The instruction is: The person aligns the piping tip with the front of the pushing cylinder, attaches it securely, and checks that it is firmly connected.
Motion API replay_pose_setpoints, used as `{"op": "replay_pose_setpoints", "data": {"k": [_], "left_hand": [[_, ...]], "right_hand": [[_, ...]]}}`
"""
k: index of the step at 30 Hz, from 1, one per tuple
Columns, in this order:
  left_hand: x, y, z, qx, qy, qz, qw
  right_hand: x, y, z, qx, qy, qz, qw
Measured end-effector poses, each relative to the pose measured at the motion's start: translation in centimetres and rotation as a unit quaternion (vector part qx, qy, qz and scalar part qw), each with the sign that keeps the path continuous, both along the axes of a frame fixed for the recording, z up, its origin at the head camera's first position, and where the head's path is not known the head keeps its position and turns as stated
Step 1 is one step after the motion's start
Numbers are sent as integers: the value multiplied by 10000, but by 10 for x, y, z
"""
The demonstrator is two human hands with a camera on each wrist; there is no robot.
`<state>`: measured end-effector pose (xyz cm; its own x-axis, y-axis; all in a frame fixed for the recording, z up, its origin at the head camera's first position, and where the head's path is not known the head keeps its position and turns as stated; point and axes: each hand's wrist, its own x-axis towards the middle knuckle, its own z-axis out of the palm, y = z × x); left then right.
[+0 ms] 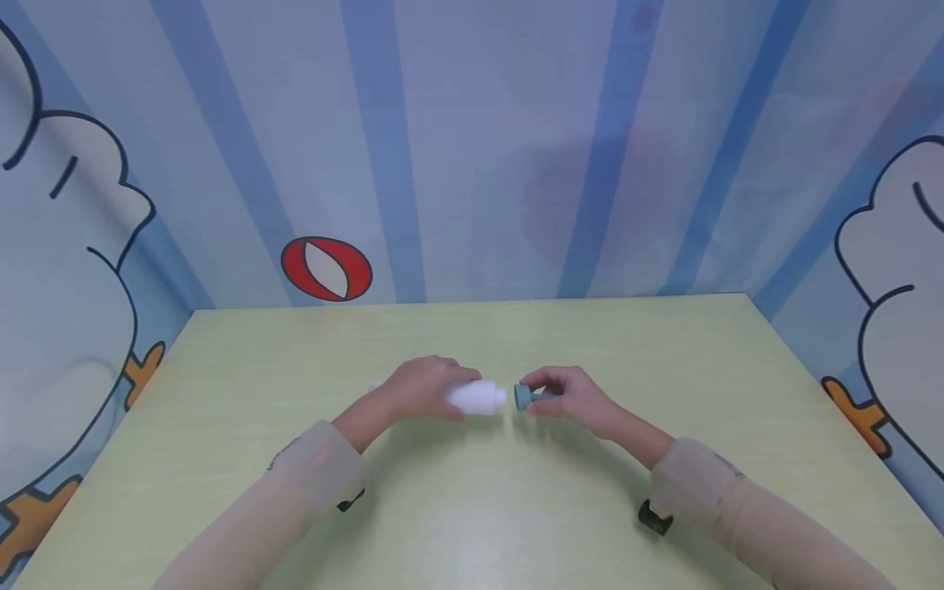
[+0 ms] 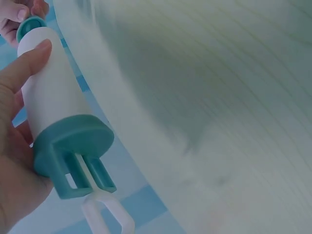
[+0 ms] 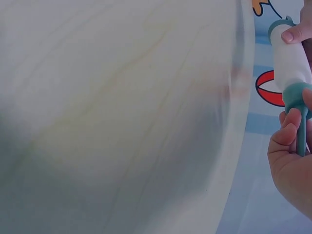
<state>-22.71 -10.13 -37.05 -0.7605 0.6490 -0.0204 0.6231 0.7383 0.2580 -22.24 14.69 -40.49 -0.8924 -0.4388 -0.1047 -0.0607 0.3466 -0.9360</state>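
Note:
My left hand (image 1: 424,389) grips a white cylinder (image 1: 475,397) lying sideways above the table, fingers over it and thumb along its near side. A narrower white neck shows at its right end. In the left wrist view, a teal collar (image 2: 73,141) with two prongs closes the other end, and a white loop (image 2: 108,212) sticks out between them. Facing the neck across a small gap in the head view, a teal cap with a thin stem (image 1: 523,397) sits in my right hand (image 1: 571,400). Thumb and fingers pinch it by the stem.
Both hands are over a pale yellow-green wooden table (image 1: 472,500). Behind its far edge stands a blue striped backdrop (image 1: 479,164) with a red and white ball print (image 1: 327,269). Cloud drawings (image 1: 66,328) cover the side panels. Dark straps (image 1: 655,518) show under both cuffs.

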Motion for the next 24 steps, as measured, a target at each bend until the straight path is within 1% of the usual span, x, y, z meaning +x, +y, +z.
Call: {"op": "replay_pose_setpoints", "data": {"k": [6, 10, 14, 19, 24], "left_hand": [[3, 2, 0, 37, 18, 17, 10000], [6, 4, 0, 162, -54, 52, 9998], [8, 5, -1, 284, 2, 2, 9996], [10, 4, -3, 345, 35, -11, 9994], [12, 4, 0, 330, 83, -44, 9994]], "right_hand": [[0, -4, 2, -140, 17, 22, 9999], [1, -6, 2, -269, 16, 38, 9996], [3, -8, 2, -377, 47, 77, 9992], [6, -10, 5, -312, 89, 114, 9994], [8, -10, 6, -245, 168, 170, 9994]]}}
